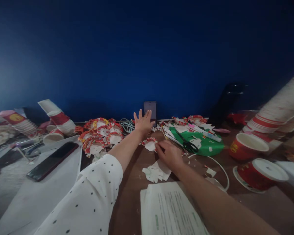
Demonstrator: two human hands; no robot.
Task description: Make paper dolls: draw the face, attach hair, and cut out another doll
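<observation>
My left hand (143, 124) reaches forward with its fingers spread, in front of a phone (150, 109) that leans upright against the wall. Nothing shows in that hand. My right hand (170, 154) has its fingers curled, thumb and fingertips at the right edge of a small white paper cutout with a red-and-white ruffled rim (150, 145). That cutout is partly hidden by the fingers. Just below it, torn white paper pieces (154, 172) lie on the brown table. Left of my left forearm is a pile of similar red-rimmed paper pieces (101, 133).
Black scissors (189, 146) lie on a green sheet (212, 147) at right. Red paper cups (248, 146) and a tall leaning cup stack (279, 104) stand beyond. A dark phone (53, 160) rests on white board at left. Printed paper (170, 209) lies near me.
</observation>
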